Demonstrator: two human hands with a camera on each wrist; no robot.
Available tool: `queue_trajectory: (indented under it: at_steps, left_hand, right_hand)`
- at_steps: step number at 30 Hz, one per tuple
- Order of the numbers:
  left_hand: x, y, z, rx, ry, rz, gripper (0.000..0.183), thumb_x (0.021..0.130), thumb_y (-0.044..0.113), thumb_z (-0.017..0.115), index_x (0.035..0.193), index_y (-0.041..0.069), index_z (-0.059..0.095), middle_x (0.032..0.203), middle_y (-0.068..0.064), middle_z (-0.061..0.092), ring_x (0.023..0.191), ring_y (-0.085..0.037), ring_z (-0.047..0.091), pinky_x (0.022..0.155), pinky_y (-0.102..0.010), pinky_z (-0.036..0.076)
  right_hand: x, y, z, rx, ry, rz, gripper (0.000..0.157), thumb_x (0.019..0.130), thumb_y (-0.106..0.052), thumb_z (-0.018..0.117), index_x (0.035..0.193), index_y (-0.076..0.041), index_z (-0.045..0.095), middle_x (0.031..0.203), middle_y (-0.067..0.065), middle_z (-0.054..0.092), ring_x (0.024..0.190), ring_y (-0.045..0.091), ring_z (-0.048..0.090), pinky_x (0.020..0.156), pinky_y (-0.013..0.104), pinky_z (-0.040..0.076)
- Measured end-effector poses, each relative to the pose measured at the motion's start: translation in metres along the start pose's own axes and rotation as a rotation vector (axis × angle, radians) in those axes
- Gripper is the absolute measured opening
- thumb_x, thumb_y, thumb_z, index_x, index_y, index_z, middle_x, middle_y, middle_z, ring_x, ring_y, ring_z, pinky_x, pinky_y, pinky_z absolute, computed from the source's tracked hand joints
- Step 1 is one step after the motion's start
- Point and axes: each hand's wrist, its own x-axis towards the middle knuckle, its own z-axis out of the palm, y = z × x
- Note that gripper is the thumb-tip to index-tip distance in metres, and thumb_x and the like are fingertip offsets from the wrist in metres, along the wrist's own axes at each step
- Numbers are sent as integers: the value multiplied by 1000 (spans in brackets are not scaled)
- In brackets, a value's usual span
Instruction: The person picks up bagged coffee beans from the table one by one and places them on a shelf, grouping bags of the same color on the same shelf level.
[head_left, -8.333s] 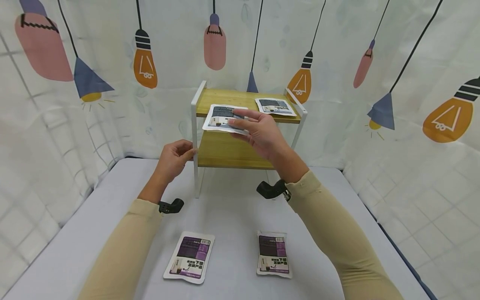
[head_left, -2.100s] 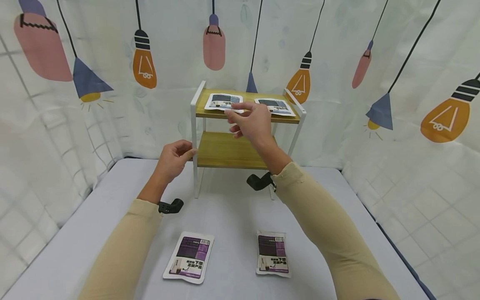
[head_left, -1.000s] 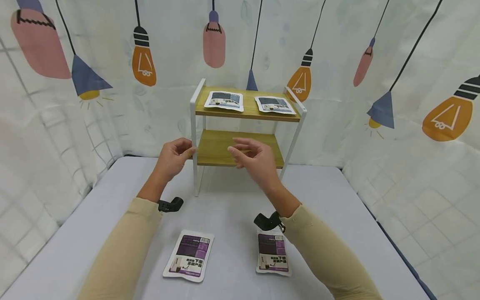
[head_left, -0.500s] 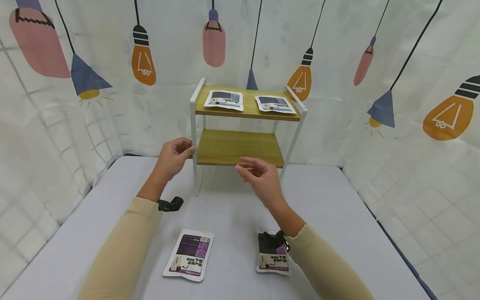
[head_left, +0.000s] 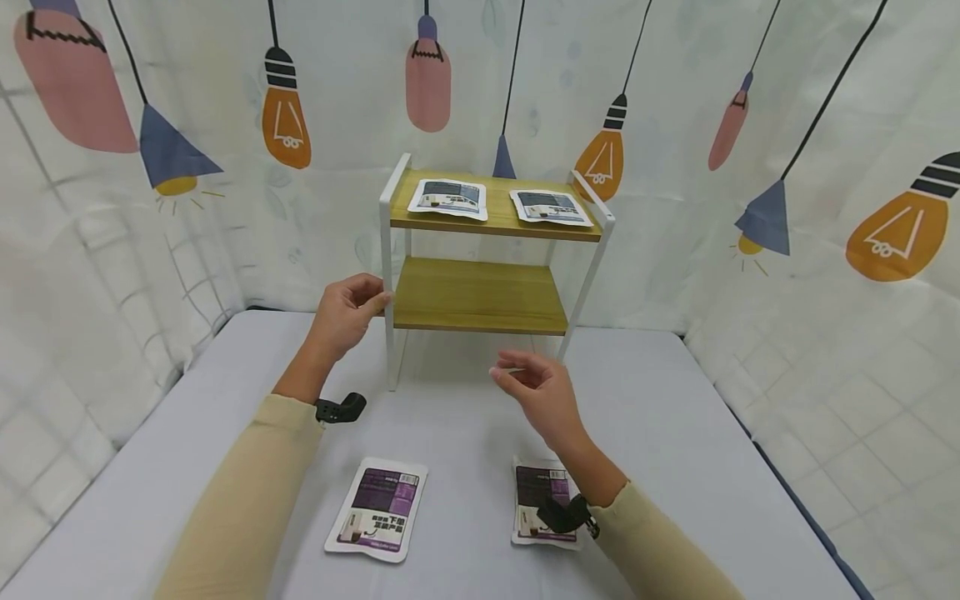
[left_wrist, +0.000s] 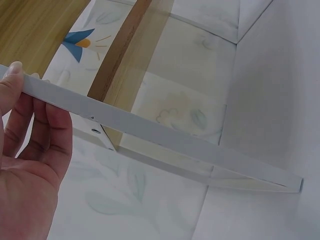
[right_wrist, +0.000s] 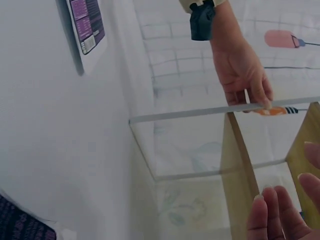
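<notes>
My left hand (head_left: 345, 312) pinches the front left white post of a small two-tier shelf (head_left: 480, 296); in the left wrist view thumb and fingers lie on either side of that white post (left_wrist: 150, 125). My right hand (head_left: 542, 396) holds nothing, its fingers loosely bent in the air in front of the shelf. Two white-edged pouches lie flat on the top board: a left pouch (head_left: 448, 199) and a right pouch (head_left: 551, 208). On the table, a purple-labelled pouch (head_left: 378, 510) lies at front left. A second purple-labelled pouch (head_left: 534, 487) is partly hidden by my right wrist.
A white cloth covers the table (head_left: 457, 433). The shelf's lower wooden board (head_left: 480, 296) sits between white metal legs. Behind hangs a pale curtain (head_left: 345, 100) printed with lamps and bulbs. Each wrist wears a black camera mount (head_left: 341, 408).
A pouch in my right hand was laid on the top board's left side. The right hand then let go and drew back down toward the table. My left hand has stayed on the post.
</notes>
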Motion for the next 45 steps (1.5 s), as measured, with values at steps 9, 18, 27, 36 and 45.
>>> queue_trajectory:
  at_steps: [9,18,27,36,45]
  left_hand:
    - [-2,0,-1,-8,1,-4,35,101,25,67,121,-3,66,114,-19,70,95,-10,68,84,-16,56]
    - [1,-1,1,-30,-6,-1,35,101,25,67,123,-2,67,119,-20,70,98,-11,68,85,-17,57]
    - [1,-1,0,1,-14,-18,34,100,24,67,124,0,67,122,-20,70,97,-10,69,84,-16,56]
    - [2,0,3,-10,-14,-18,33,101,25,66,124,1,67,120,-17,71,100,-14,69,96,-37,59]
    - [0,1,2,-11,-5,-23,34,101,26,66,125,1,67,120,-17,71,99,-13,68,87,-19,57]
  right_hand:
    - [-20,26,-12,-50,-15,103,35,92,-27,79,125,-17,72,124,5,72,105,19,71,86,20,58]
    - [-38,43,-28,-56,31,209,31,90,-22,80,120,-16,75,124,11,72,104,18,70,84,19,57]
    - [-61,52,-37,-198,26,334,40,89,-29,81,125,-13,73,132,6,69,120,26,62,104,41,50]
    - [-81,57,-46,-210,22,387,39,88,-30,82,122,-12,74,137,5,67,134,34,56,118,57,39]
    - [-94,62,-57,-320,21,439,43,83,-30,86,122,-18,75,139,11,64,124,32,62,105,54,51]
